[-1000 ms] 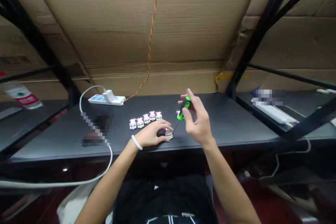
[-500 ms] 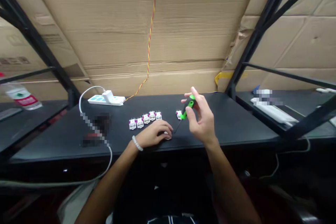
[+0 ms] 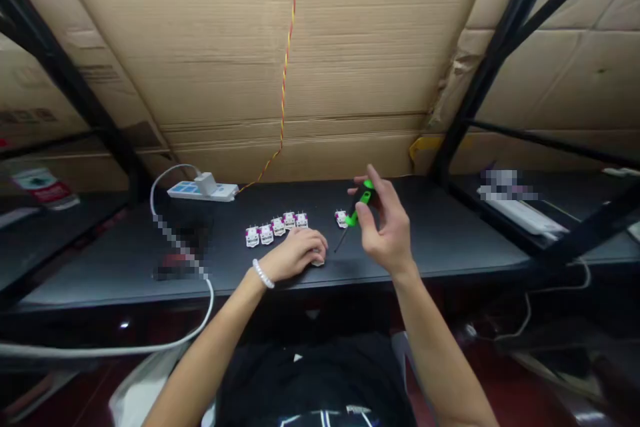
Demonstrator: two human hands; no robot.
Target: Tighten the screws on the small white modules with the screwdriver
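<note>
My left hand point(image 3: 299, 252) rests on the black tabletop, its fingers curled over a small white part point(image 3: 318, 261) that is mostly hidden under them. In my right hand point(image 3: 384, 230) is a green and black screwdriver point(image 3: 364, 199), gripped by the handle. Its thin shaft slants down and left, and the tip ends a little to the right of my left fingers, apart from the white part. Several small white and purple parts point(image 3: 278, 225) stand in a slanting row behind my left hand. One more such part point(image 3: 341, 217) sits alone beside the screwdriver.
A white power strip point(image 3: 220, 193) with a plugged-in adapter lies at the back left; its white cable point(image 3: 153, 197) loops over the table's left side. Black metal frame posts point(image 3: 465, 93) flank the table point(image 3: 450, 233). Cardboard point(image 3: 360, 47) covers the back, with a twisted red-yellow wire point(image 3: 284, 93) hanging down.
My right hand and the screwdriver have shifted slightly right, and the tip has drawn away from my left fingers. My left hand stays nearly in place.
</note>
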